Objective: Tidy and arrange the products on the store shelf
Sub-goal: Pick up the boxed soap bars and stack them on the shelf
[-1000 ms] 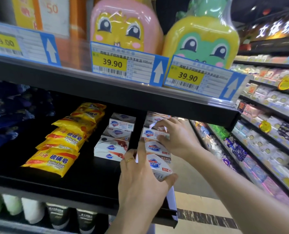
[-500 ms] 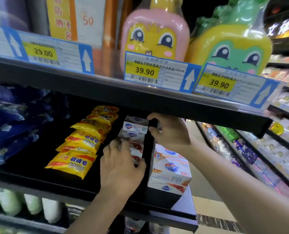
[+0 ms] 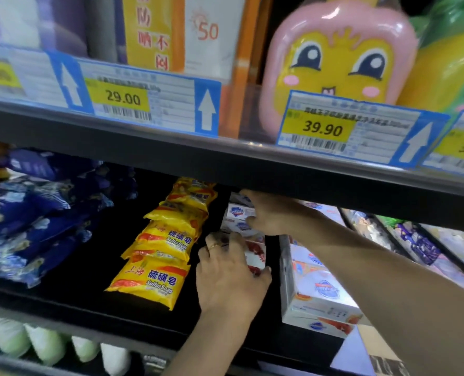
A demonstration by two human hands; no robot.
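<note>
I count four yellow soap packets [image 3: 154, 278] in one row, three full price tags [image 3: 149, 104] plus part of a fourth, and two cartoon bottles [image 3: 336, 58]; my soap boxes [image 3: 323, 289] overlap uncountably.

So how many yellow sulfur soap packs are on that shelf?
About 5, one overlapping row: front pack, next, third, fourth, rearmost. More may hide behind.

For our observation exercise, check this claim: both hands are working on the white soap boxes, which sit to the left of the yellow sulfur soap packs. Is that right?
Not quite. The head view shows the white soap boxes, handled by the left hand and right hand, sitting to the right of the yellow sulfur soap packs, not the left.
</note>
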